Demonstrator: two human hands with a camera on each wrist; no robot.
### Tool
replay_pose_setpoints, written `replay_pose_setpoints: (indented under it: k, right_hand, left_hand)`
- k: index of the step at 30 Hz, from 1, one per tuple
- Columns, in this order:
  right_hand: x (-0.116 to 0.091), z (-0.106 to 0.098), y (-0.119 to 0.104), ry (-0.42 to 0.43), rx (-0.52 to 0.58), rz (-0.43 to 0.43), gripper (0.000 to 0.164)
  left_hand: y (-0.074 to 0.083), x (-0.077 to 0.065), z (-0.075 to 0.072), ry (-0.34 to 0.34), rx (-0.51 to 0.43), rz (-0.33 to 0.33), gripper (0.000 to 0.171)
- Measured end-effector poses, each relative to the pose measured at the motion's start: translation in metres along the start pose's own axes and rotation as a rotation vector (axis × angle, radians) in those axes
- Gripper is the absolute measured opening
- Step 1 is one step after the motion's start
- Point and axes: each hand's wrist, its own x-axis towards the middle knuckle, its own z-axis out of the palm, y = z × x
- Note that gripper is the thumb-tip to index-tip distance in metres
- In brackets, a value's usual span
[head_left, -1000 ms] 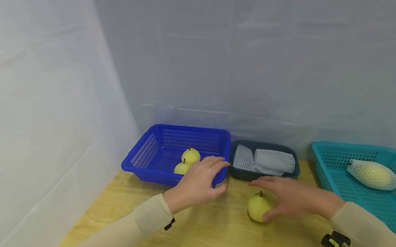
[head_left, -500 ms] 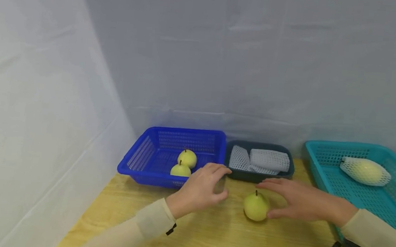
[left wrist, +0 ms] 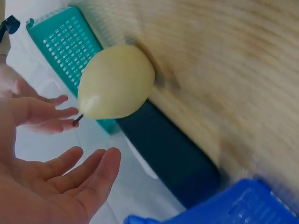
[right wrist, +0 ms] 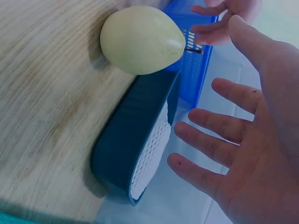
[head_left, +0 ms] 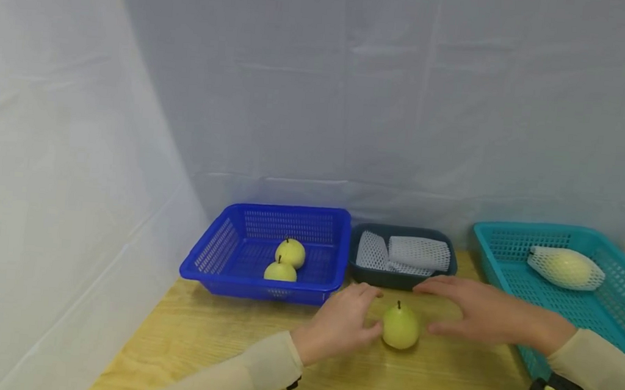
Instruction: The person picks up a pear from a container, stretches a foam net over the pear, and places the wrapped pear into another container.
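A yellow-green pear [head_left: 401, 329] stands upright on the wooden table, stem up, between my two hands. My left hand [head_left: 340, 321] is on its left with fingers loosely bent; the left wrist view shows a gap between these fingers and the pear [left wrist: 117, 81]. To the pear's right is my right hand [head_left: 485, 311], fingers spread and holding nothing, as the right wrist view also shows for this hand [right wrist: 252, 126]. Behind the pear, a dark small basket [head_left: 394, 280] holds white foam net sleeves [head_left: 419, 252].
At the left a blue basket [head_left: 212, 278] contains two bare pears [head_left: 290, 253]. On the right is a teal basket [head_left: 496, 277] with one pear in a foam net [head_left: 567, 269]. White sheeting [head_left: 276, 94] hangs behind and to the left.
The right hand has come off the pear and drawn a little to the right. My left hand has moved from the blue basket's front corner toward the pear. The view has shifted slightly.
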Motion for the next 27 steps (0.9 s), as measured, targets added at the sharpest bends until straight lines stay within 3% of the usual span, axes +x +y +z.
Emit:
replay_pose_setpoints:
  k: [7,16,27]
  right_hand:
    - [0.003,-0.004,0.014,0.056,0.004,-0.012,0.072]
    - [0.020,-0.017,0.035,0.147,-0.049,-0.018,0.048]
    - [0.055,-0.029,0.052,0.099,-0.046,0.044,0.045]
  left_hand:
    - [0.005,0.004,0.013,-0.027,-0.023,-0.060,0.053]
    - [0.003,0.009,0.028,-0.069,-0.081,-0.114,0.057]
    - [0.002,0.011,0.034,-0.075,-0.084,-0.084,0.047]
